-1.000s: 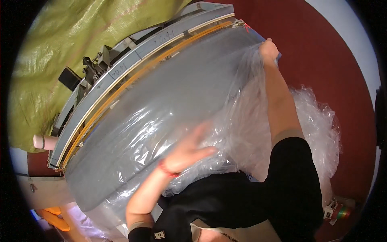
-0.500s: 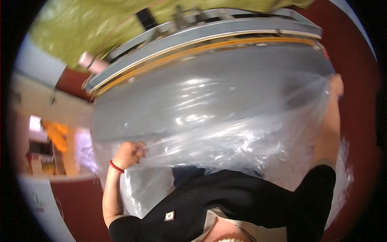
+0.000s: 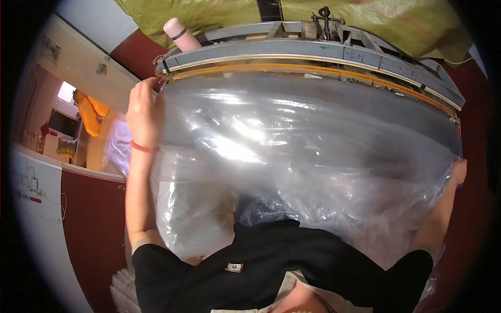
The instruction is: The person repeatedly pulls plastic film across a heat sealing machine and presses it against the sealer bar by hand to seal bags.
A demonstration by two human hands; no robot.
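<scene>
A wide sheet of clear plastic film point(image 3: 334, 151) lies wrinkled and shiny over a grey work surface point(image 3: 365, 99) in front of me. At the far left corner, near the end of the long machine bar point(image 3: 292, 49), my left hand point(image 3: 143, 112) is closed at the film's edge, its bent fingers together and their tips partly hidden. Off to the right side, my right hand point(image 3: 459, 171) grips the film's edge, which gathers into folds toward it. Close to my body, below my left hand, is a stack of smooth greyish plastic point(image 3: 195, 219).
An orange strip point(image 3: 313, 69) runs along the near side of the bar. Behind the bar stand a pink bottle point(image 3: 181, 35) and a metal clamp point(image 3: 325, 23), backed by yellow-green woven sacking point(image 3: 365, 18). More crumpled clear plastic point(image 3: 122, 289) hangs at lower left, near the red-and-white wall point(image 3: 94, 235).
My left hand has moved up and away from me to the bar's left end, its fingers now at the film's edge. My right hand still holds the film. The view has turned.
</scene>
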